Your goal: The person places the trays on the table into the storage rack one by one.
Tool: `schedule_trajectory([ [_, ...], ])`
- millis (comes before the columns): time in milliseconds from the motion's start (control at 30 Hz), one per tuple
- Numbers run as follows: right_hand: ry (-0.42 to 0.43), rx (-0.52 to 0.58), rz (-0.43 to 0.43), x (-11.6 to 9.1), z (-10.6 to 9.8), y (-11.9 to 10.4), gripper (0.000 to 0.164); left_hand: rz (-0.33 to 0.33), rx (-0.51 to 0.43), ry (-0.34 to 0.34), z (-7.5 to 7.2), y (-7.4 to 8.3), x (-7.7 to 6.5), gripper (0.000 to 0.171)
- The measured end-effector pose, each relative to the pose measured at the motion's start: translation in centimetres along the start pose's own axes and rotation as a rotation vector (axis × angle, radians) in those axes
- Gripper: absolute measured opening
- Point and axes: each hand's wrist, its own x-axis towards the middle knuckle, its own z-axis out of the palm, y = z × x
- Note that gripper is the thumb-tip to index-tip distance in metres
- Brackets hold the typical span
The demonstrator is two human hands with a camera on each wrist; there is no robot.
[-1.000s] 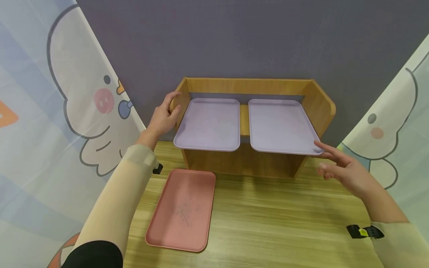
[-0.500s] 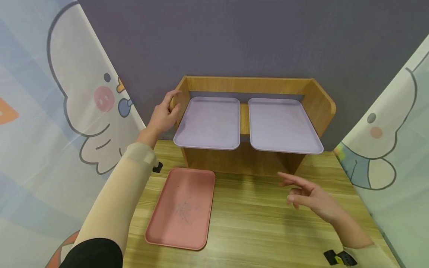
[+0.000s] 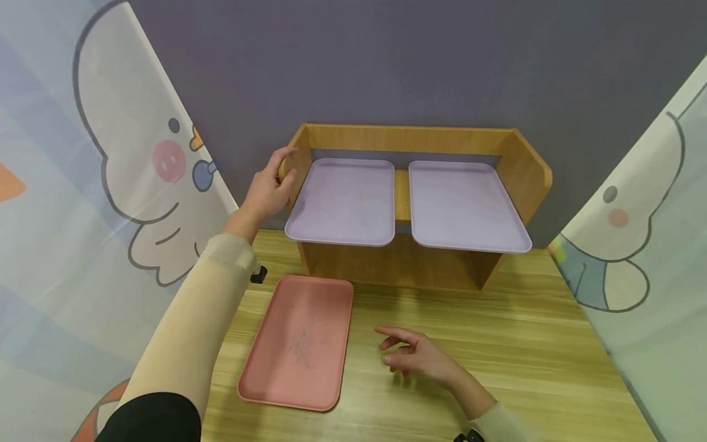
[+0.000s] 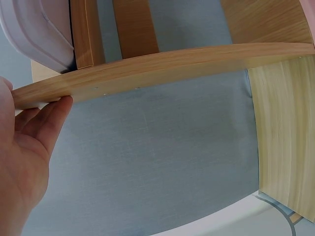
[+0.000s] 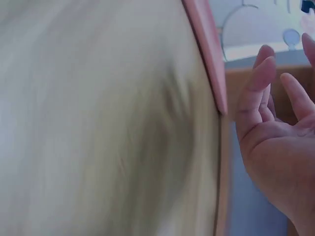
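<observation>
My left hand (image 3: pixel 267 190) grips the left side panel of a wooden shelf (image 3: pixel 409 136); in the left wrist view its fingers (image 4: pixel 58 120) press the panel's outer face and the thumb is partly cut off. Two lavender trays (image 3: pixel 342 202) lie side by side on the upper level, their front edges jutting out. The right hand (image 3: pixel 417 355) is over the table with loosely bent fingers and nothing in them. Just left of it, a pink tray (image 3: pixel 298 344) lies flat on the table, apart from the fingers.
The wood-grain table (image 3: pixel 497 344) runs in front of the shelf. A grey wall panel (image 3: pixel 409 61) stands behind. Cartoon-printed curtains hang at left (image 3: pixel 50 258) and right (image 3: pixel 652 270). Below the trays, the shelf's lower compartment (image 3: pixel 397 264) faces forward.
My right hand has left the right lavender tray's front corner and moved left and down across the table toward the pink tray. The left hand stays on the panel; the trays have not moved.
</observation>
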Motion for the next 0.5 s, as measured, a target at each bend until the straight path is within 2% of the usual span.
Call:
schedule_trajectory([
  [300,-0.028,-0.027,0.037,4.1,5.1,1.5,0.067,-0.011,-0.005,-0.004,-0.2,0.0,-0.1,0.048],
  [500,0.005,-0.117,0.031,5.9,7.6,1.9,0.067,-0.012,-0.01,-0.013,-0.3,0.0,0.0,0.048],
])
